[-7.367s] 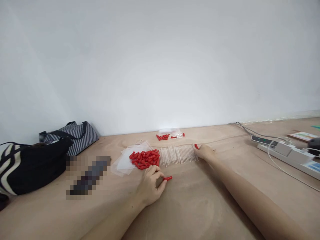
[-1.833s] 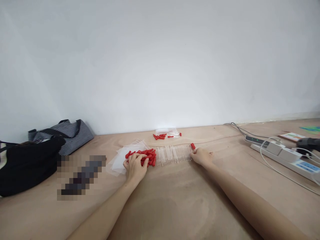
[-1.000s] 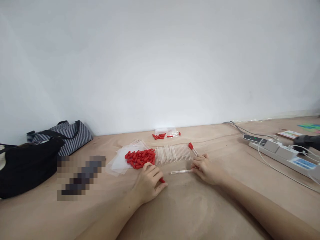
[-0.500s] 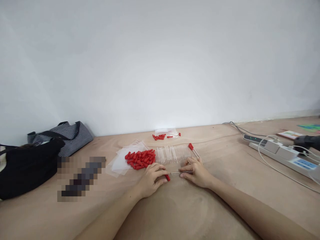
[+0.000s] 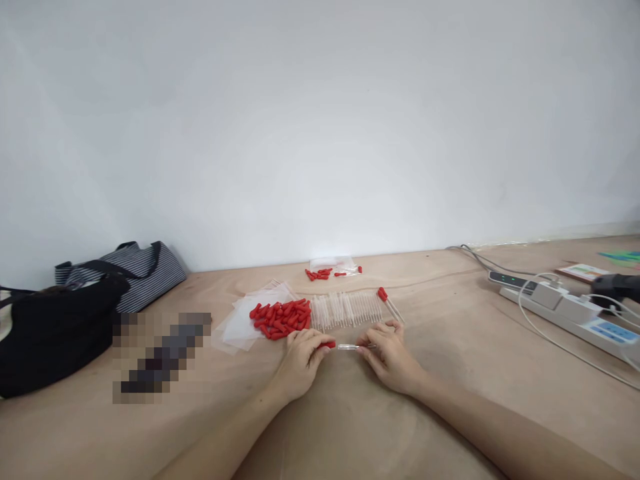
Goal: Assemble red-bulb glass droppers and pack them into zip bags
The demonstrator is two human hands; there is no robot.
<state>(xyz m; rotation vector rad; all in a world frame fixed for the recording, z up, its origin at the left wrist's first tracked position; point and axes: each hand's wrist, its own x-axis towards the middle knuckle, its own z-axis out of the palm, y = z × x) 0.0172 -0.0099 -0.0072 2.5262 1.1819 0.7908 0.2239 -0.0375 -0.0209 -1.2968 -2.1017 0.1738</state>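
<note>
Between the fingertips of my left hand (image 5: pixel 303 358) is a red rubber bulb (image 5: pixel 328 345), pointing right. My right hand (image 5: pixel 390 353) pinches a thin clear tube (image 5: pixel 347 347), whose wider end faces the bulb across a small gap. Behind my left hand lies a pile of red bulbs (image 5: pixel 281 319), partly on clear plastic bags (image 5: pixel 239 325). A row of clear tubes (image 5: pixel 345 309) stretches to the right of the pile. Past its right end, beyond my right hand, lie tubes with red bulbs on them (image 5: pixel 383 294).
Near the wall are more red bulbs (image 5: pixel 319 274) and a few tubes beside a clear bag (image 5: pixel 331 263). Black and striped bags (image 5: pixel 150 273) sit at the left, near a blurred-out object (image 5: pixel 170 353). A white power strip (image 5: pixel 575 319) with cables lies at the right.
My left hand has brought the red bulb up from a slant to level, in line with the tube. The tube in my right hand has shifted slightly left, its end now more exposed.
</note>
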